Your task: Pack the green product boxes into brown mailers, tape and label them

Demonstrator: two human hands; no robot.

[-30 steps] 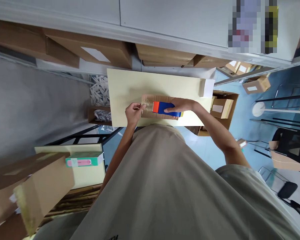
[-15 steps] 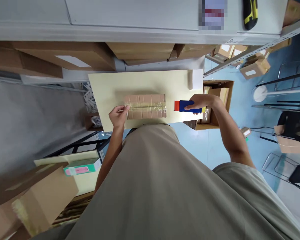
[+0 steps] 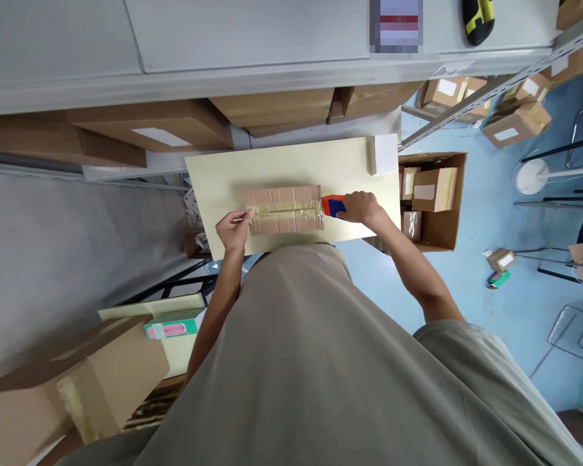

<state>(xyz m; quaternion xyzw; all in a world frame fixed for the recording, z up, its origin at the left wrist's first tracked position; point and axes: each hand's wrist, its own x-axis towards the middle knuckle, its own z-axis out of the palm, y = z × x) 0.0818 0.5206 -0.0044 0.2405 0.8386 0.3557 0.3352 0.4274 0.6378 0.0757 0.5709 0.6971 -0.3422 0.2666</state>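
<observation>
A flat brown cardboard box [image 3: 287,223] lies on the cream tabletop [image 3: 214,165], with shiny clear tape along its lengthwise seam. At its left end my left hand [image 3: 233,231] is closed, thumb and fingertips pinching the edge by the tape. My right hand [image 3: 362,207] is wrapped round a blue and red tape dispenser [image 3: 335,206]. The dispenser's red front is right at the box's right end; I cannot tell whether it touches. My fingers hide most of its body.
A small white block [image 3: 385,155] stands at the table's back right corner. An open carton [image 3: 459,200] with smaller boxes is right of the table. A grey shelf [image 3: 252,39] with a black and yellow cutter [image 3: 479,21] crosses the back; large cartons [image 3: 276,110] sit beneath it.
My right hand has brought the tape dispenser leftward to the box's right end. My left hand stays at the box's left end. The view has shifted slightly.
</observation>
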